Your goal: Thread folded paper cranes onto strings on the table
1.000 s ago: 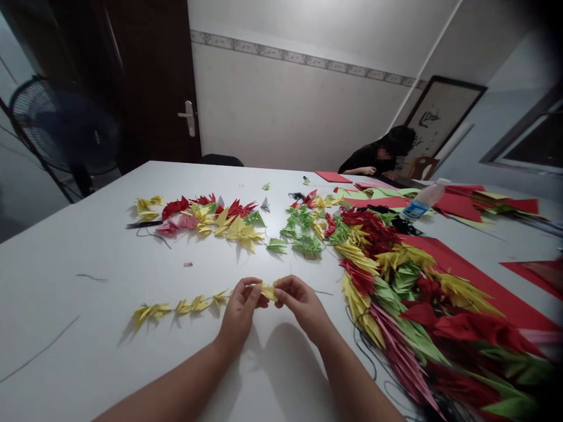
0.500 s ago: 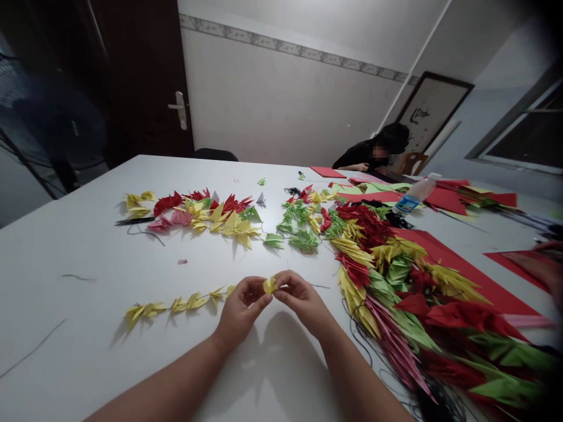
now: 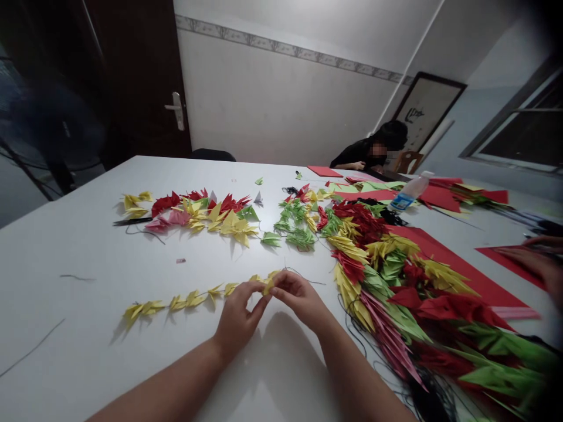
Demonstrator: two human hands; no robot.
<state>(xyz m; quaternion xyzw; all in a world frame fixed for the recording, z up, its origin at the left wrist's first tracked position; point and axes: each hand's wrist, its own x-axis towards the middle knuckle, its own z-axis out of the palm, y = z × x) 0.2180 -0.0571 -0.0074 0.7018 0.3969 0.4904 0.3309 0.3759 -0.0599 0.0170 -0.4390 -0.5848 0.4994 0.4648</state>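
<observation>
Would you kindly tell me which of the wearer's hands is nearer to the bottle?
Right. The right hand is on the near side of the bottle, to its left; the left hand is farther left.

1 small, folded yellow paper piece (image 3: 268, 285) is pinched, partly hidden.

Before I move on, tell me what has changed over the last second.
The left hand and right hand have brought their fingertips closer together at the yellow paper piece. More of the yellow paper row shows beyond the left hand. The view shifted slightly; the bottle stayed put.
</observation>
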